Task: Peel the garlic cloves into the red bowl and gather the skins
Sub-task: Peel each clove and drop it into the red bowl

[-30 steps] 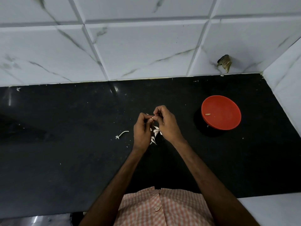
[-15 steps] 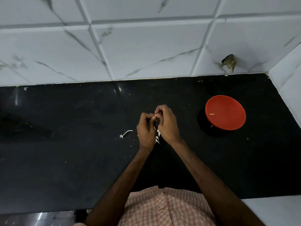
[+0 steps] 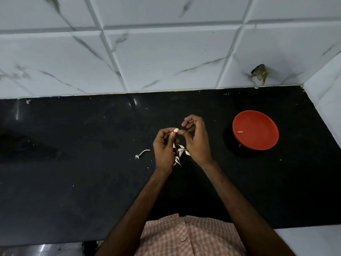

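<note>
Nearest us is a checked shirt (image 3: 184, 235), with both forearms reaching out over the black counter (image 3: 92, 145). Below the hands a small scatter of white skins (image 3: 180, 152) lies on the counter, and a thin stem piece (image 3: 143, 153) lies apart to their left.

Above the skins, the left hand (image 3: 164, 146) pinches a garlic clove (image 3: 176, 129) between thumb and forefinger. The right hand (image 3: 197, 139) meets it with curled fingers, its fingertips nipping the clove's right end, we judge to strip skin. The clove's long axis runs roughly left to right between the two hands.

The red bowl (image 3: 262, 126) sits well to the right of the hands and slightly farther, with one peeled clove (image 3: 239, 132) inside. The right hand is the nearer one, so we expect the drop to go rightward from that side.

Farthest is the white tiled wall (image 3: 166, 52), with a brownish scrap (image 3: 259, 72) stuck near its corner. We can read no brand, label or writing anywhere.
</note>
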Tool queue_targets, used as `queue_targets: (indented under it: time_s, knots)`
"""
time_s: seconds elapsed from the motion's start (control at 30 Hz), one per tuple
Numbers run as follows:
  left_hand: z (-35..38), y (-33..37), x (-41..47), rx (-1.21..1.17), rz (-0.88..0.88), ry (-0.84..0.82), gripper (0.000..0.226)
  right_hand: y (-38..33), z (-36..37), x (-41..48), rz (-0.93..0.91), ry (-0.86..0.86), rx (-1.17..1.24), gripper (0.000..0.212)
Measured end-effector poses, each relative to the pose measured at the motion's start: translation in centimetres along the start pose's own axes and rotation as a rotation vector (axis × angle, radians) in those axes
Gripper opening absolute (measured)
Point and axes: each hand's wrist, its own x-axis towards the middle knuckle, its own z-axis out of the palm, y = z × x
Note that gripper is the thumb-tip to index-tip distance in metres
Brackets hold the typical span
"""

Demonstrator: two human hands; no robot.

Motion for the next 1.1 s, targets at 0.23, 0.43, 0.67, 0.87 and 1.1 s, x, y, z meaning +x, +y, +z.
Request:
queue_targets:
  time_s: [0.23,0.43,0.67,0.87,1.1]
  knots:
    - [-0.3,-0.1,0.0,0.084,0.092,-0.061,0.01,0.0,-0.3,0.1,-0.014,-0.086,-0.049,0.039]
    - [-0.8,-0.2,0.2,0.194,0.144,-0.054,0.008,-0.5,-0.9,0.6,-0.077,-0.082,-0.134,0.035]
    - [-1.0,0.3,0.4,0.216,0.099,-0.02,0.01,-0.3,-1.9,1.2,0.163,-0.087,-0.093,0.012]
    - [-1.1,0.3,0.8,0.232,0.095,-0.032,0.023,-1.0,-1.5,0.8,0.341,-0.136,0.064,0.012]
    - [-1.2,0.5,0.6,0.25,0.111,-0.032,0.016,-1.4,-1.4,0.6,0.216,-0.136,0.013,0.007]
